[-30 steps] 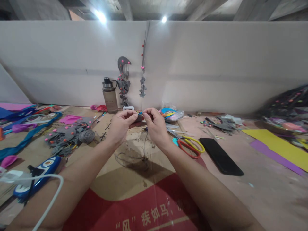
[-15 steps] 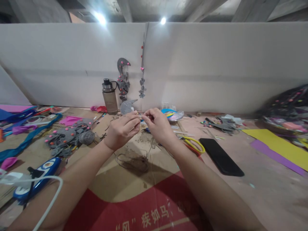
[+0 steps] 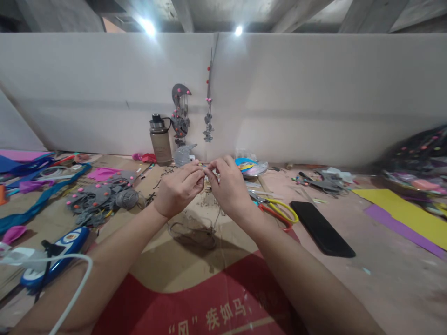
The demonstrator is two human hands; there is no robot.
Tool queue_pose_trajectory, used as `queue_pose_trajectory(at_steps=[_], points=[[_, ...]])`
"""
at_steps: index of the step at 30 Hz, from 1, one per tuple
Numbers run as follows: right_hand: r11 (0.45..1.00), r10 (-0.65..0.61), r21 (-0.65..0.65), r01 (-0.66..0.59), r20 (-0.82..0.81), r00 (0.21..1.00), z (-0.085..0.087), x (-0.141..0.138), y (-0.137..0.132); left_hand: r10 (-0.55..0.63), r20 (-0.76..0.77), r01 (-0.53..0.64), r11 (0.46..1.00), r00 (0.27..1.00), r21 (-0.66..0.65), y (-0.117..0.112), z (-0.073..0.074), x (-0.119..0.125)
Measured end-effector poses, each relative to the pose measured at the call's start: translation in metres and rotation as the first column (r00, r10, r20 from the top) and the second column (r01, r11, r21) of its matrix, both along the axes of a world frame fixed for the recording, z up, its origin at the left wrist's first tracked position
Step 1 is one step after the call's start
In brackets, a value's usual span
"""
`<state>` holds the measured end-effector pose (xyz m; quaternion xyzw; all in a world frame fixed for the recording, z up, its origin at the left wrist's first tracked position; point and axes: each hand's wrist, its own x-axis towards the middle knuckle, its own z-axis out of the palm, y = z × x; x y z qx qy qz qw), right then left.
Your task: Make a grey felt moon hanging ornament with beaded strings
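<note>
My left hand (image 3: 180, 187) and my right hand (image 3: 228, 185) meet fingertip to fingertip above the cardboard, both closed in a pinch. Between them is a thin grey string, mostly covered by the fingers; any small piece on it is too small to make out. Below the hands, a loose loop of the string (image 3: 195, 245) lies on the cardboard (image 3: 157, 274), and one strand rises behind my right hand. Just beyond the fingers lies a grey crescent piece (image 3: 183, 156). Scissors with yellow and orange handles (image 3: 282, 209) rest right of my right wrist.
A water bottle (image 3: 161, 142) stands by the white wall, near hanging grey crescent ornaments (image 3: 180, 111). Left lie grey pieces with pink dots (image 3: 99, 196), a yarn ball (image 3: 126, 198) and a blue glue gun (image 3: 66, 249) with a white cable (image 3: 78, 291). Right is a black phone (image 3: 319, 228).
My right hand has shifted slightly right and its fingers have spread a little from the palm, still pinching. More of the scissors shows. My left hand is nearly still.
</note>
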<state>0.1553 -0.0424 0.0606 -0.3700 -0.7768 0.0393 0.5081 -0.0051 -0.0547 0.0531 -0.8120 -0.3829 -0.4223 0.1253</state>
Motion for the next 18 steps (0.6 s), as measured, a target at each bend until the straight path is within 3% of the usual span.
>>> queue_pose_trajectory(at_steps=[8, 14, 18], points=[[0.991, 0.012, -0.135, -0.009, 0.017, 1.0, 0.002, 0.007, 0.008, 0.002, -0.071, -0.001, 1.0, 0.997, 0.02, 0.003, -0.002, -0.001], [0.97, 0.03, -0.244, -0.02, 0.037, 0.999, -0.012, 0.001, 0.018, 0.084, -0.008, -0.084, 0.997, 0.996, 0.002, 0.012, -0.02, 0.004], [0.963, 0.056, -0.259, -0.07, -0.064, 0.996, -0.02, -0.009, 0.013, 0.098, 0.052, -0.094, 0.993, 0.994, -0.067, 0.019, -0.03, 0.003]])
